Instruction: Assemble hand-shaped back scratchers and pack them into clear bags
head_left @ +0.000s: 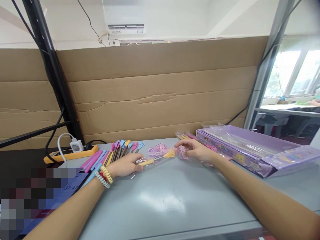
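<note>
My left hand (127, 164), with coiled bands on its wrist, is closed on the handle end of a yellow back scratcher (147, 162). The scratcher's hand-shaped head points right, and clear plastic wraps around it. My right hand (197, 149) pinches a small pink printed card (182, 152) beside that head. More pink cards (158, 150) lie in a loose pile just behind the scratcher. To the left, several unwrapped back scratchers (122, 148) in pink, blue and yellow lie in a row, partly hidden by my left hand. Bagged scratchers (186, 136) lie behind my right hand.
A purple printed box (235, 150) with clear plastic bags inside stands at the right. At the left are a yellow power strip (85, 153) with a white charger (76, 145) and a dark screen (62, 188). A cardboard sheet (160, 90) borders the grey table's back (170, 196).
</note>
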`<move>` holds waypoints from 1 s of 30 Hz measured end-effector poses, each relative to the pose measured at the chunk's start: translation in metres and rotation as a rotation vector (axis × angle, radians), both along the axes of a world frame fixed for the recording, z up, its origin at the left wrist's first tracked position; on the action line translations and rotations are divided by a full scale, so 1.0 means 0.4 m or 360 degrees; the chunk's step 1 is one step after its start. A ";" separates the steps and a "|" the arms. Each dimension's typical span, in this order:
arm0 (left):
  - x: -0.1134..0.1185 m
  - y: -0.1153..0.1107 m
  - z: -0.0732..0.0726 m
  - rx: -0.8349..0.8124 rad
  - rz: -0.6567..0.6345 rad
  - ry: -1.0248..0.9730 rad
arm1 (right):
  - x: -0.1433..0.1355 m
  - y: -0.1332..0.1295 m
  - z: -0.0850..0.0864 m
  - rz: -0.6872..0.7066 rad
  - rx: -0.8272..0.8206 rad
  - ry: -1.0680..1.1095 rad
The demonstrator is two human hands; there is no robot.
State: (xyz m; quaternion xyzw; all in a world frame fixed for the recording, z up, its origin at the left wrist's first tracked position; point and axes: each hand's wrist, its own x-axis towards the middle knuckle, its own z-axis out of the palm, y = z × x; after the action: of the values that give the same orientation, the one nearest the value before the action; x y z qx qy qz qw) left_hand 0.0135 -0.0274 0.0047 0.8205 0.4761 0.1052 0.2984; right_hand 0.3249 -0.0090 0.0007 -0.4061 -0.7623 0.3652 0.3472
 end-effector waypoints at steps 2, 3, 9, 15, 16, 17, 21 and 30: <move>-0.001 0.002 -0.003 -0.0008 -0.0004 -0.0003 | -0.001 -0.004 0.002 0.0017 0.0000 0.0002; -0.001 0.002 -0.004 -0.0005 -0.0006 -0.0003 | -0.002 -0.005 0.003 0.0010 0.0005 -0.0012; 0.004 -0.005 0.003 0.0060 0.0004 0.0034 | -0.001 0.002 -0.008 -0.0180 0.0162 -0.0246; 0.004 -0.004 0.001 0.0048 -0.0009 0.0041 | 0.000 0.026 -0.025 -0.0085 0.0153 -0.0034; 0.003 -0.003 -0.001 0.0051 -0.0004 0.0046 | -0.001 0.026 -0.024 -0.0068 0.0142 -0.0011; 0.002 -0.002 -0.003 0.0054 -0.0002 0.0047 | -0.003 0.025 -0.024 -0.0064 0.0139 0.0002; -0.001 0.004 -0.009 0.0048 -0.0019 -0.0001 | -0.001 0.019 -0.021 -0.0077 0.0128 0.0055; -0.003 0.008 -0.013 -0.0090 0.0032 -0.0122 | 0.025 0.010 -0.014 0.0265 -0.0226 0.0095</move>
State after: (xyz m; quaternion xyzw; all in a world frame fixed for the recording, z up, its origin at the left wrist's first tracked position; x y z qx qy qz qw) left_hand 0.0122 -0.0244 -0.0006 0.8023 0.4753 0.1259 0.3384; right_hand 0.3347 -0.0048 -0.0051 -0.3540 -0.7549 0.4579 0.3084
